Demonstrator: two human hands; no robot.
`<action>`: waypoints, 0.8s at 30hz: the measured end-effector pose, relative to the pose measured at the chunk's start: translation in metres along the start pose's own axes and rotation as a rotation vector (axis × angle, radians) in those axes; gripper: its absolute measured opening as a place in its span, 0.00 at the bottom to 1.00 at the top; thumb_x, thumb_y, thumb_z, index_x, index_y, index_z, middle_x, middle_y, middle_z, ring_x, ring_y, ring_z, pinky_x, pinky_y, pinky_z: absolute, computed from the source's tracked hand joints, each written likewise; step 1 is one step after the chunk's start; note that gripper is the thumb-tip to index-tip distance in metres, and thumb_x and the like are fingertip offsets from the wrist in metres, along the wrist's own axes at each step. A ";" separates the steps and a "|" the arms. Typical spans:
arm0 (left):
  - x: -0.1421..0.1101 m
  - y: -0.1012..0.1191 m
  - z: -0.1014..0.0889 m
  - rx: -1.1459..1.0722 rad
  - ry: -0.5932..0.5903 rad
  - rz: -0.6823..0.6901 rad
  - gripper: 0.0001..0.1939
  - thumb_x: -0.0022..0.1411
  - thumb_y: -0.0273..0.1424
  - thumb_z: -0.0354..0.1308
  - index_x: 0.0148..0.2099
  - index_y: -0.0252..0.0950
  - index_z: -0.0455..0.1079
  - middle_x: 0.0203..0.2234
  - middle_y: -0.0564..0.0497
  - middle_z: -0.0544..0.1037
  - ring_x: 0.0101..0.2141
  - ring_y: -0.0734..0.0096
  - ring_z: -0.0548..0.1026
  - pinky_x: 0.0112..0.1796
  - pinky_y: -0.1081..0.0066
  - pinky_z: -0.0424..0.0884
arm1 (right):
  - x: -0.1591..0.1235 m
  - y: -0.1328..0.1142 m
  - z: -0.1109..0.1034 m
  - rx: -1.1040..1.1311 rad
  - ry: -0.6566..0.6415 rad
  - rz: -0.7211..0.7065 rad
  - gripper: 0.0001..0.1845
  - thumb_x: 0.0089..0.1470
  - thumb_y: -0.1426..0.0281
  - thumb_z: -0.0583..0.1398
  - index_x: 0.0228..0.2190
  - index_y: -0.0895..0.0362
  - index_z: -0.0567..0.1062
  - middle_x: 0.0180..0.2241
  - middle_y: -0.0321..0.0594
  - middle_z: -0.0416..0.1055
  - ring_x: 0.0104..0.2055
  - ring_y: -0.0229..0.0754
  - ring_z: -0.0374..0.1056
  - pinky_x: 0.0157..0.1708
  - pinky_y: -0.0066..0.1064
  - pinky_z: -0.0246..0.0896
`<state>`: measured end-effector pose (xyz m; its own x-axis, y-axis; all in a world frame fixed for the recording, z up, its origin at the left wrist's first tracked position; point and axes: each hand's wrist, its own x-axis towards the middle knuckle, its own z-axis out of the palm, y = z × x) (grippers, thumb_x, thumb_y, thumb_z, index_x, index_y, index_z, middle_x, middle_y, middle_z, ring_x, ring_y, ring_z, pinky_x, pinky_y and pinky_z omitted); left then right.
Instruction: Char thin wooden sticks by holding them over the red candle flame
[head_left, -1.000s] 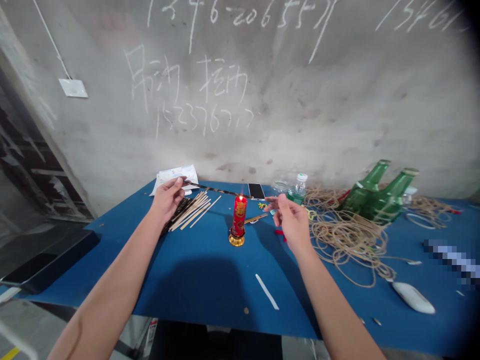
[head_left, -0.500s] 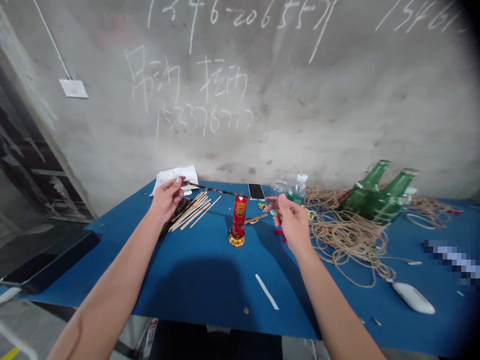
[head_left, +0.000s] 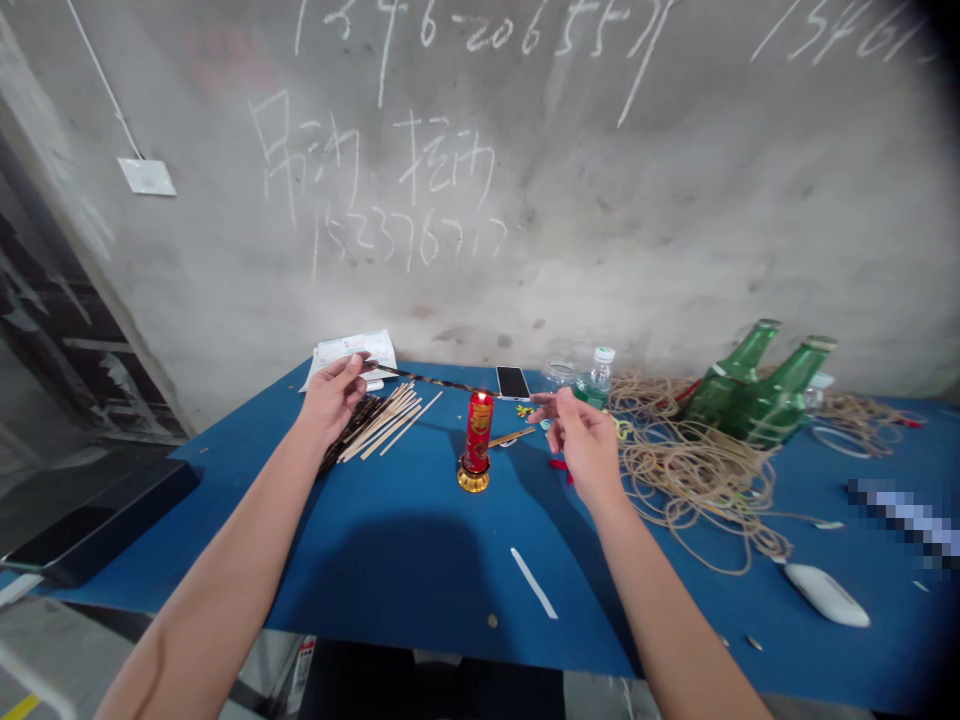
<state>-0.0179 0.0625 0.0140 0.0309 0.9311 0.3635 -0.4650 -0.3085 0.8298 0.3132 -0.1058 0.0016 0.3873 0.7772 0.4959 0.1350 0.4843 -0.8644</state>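
Observation:
A thin wooden stick (head_left: 427, 379), darkened in patches along its length, spans the space between my two hands. My left hand (head_left: 335, 400) pinches its left end between thumb and fingers. At the other end, my right hand (head_left: 581, 435) has its thumb and fingertips closed on the tip. Beneath the stick's right part, a lit red candle (head_left: 478, 432) with gold markings stands upright on a gold base. Its flame is right at the stick; whether they touch I cannot tell. Beside my left forearm lie pale sticks (head_left: 386, 425) and a bundle of darkened sticks (head_left: 346, 440).
On the blue table (head_left: 420, 560) are a phone (head_left: 513, 382), papers (head_left: 356, 350), a clear bottle (head_left: 601, 372) and tangled cord (head_left: 697, 480). Two green bottles (head_left: 787, 395) lean at the right. A white mouse-shaped object (head_left: 827, 595) and a black box (head_left: 101, 520) lie nearer the front.

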 end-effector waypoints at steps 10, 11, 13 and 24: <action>-0.001 0.003 0.002 -0.012 0.018 -0.001 0.26 0.45 0.40 0.81 0.41 0.29 0.80 0.30 0.45 0.80 0.19 0.85 0.66 0.15 0.83 0.52 | 0.000 0.001 0.000 -0.009 -0.004 0.003 0.32 0.59 0.41 0.60 0.34 0.57 0.85 0.37 0.48 0.82 0.17 0.33 0.59 0.17 0.31 0.52; -0.001 0.003 0.002 -0.015 0.020 -0.001 0.26 0.45 0.40 0.81 0.41 0.29 0.80 0.30 0.45 0.80 0.19 0.85 0.66 0.15 0.83 0.52 | 0.000 0.001 0.000 -0.010 -0.005 0.002 0.31 0.59 0.41 0.60 0.34 0.57 0.84 0.36 0.48 0.82 0.17 0.33 0.59 0.17 0.31 0.52; -0.001 0.003 0.001 -0.021 0.020 -0.001 0.26 0.44 0.40 0.81 0.40 0.29 0.80 0.31 0.45 0.80 0.19 0.85 0.66 0.15 0.83 0.52 | 0.000 0.001 0.000 -0.006 -0.006 0.001 0.31 0.59 0.42 0.60 0.34 0.57 0.84 0.36 0.47 0.82 0.17 0.32 0.59 0.17 0.30 0.52; 0.001 0.004 -0.004 -0.013 0.041 0.008 0.24 0.44 0.40 0.80 0.39 0.30 0.81 0.31 0.44 0.81 0.19 0.84 0.66 0.16 0.82 0.52 | 0.000 -0.001 0.000 0.015 -0.011 0.010 0.28 0.61 0.45 0.61 0.32 0.57 0.84 0.38 0.48 0.82 0.17 0.31 0.59 0.16 0.30 0.52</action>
<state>-0.0228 0.0630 0.0162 -0.0089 0.9358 0.3524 -0.4766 -0.3138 0.8212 0.3133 -0.1059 0.0025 0.3788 0.7862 0.4882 0.1174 0.4824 -0.8680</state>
